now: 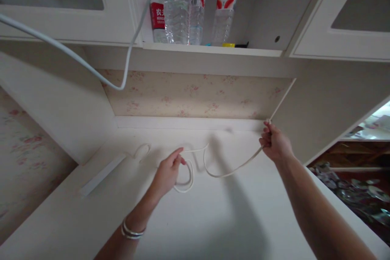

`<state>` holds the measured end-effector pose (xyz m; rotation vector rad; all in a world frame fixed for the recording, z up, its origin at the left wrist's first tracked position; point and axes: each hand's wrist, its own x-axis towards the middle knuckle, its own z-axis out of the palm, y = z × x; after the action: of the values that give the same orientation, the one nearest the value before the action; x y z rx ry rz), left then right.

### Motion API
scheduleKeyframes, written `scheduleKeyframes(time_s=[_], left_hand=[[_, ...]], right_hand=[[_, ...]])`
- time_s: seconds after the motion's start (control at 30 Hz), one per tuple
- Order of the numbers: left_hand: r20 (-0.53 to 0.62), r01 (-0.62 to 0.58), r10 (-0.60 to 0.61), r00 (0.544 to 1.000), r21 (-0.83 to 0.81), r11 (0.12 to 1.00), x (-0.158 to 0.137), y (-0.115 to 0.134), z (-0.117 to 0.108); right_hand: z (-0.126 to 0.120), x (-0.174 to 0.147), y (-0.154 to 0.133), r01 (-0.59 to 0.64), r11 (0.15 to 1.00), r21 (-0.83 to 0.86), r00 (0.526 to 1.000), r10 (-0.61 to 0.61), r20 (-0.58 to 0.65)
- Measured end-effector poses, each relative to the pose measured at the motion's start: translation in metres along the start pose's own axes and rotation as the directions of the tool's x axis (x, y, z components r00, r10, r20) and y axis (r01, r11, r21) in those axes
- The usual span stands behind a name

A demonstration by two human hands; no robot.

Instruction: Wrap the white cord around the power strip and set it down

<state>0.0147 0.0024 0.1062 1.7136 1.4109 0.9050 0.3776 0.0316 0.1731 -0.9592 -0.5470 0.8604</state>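
Left hand (167,172), at centre, and right hand (276,142), at right, grip a white cord (225,175) bowed between them, the desktop (195,219) spreading broadly from rear upstand (189,123) to lower frame edge.

looks like a home, going by floral wallpaper (195,94), white fitted cupboards (118,4) and plastic bottles (178,18) on a shelf (213,50)

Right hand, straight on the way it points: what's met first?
Likely the flat white strip along the foot of the cream, pink-flowered wallpaper, near its right end. Depth is unclear; the right hand may already touch it.
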Motion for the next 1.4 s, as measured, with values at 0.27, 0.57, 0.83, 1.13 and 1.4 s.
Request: scheduleKeyframes(time_s=[0.27,0.57,0.83,1.13,1.4], left_hand=[[-0.170,0.024,0.131,0.977,0.693,0.721,0.047,-0.073,-0.106],[0.078,-0.314,0.351,0.933,0.649,0.693,0.033,-0.039,-0.024],[0.316,-0.454,0.429,0.846,0.003,0.891,0.009,0.033,0.070],[0.261,-0.101,0.151,0.953,-0.195,0.976,0.017,-0.017,0.051],[0.005,-0.041,0.059,0.998,-0.666,0.745,0.027,0.018,0.012]], right_hand=[[-0.040,0.023,-0.040,-0.021,0.989,-0.148,0.999,0.026,0.036],[0.038,-0.035,-0.011,-0.152,0.988,0.006,0.951,0.145,0.274],[0.103,-0.067,0.005,-0.056,0.998,-0.010,0.964,0.057,0.261],[0.064,-0.033,-0.003,0.240,0.953,-0.186,0.969,-0.246,-0.014],[0.032,-0.031,0.019,0.133,0.513,-0.848,0.942,0.201,0.270]])
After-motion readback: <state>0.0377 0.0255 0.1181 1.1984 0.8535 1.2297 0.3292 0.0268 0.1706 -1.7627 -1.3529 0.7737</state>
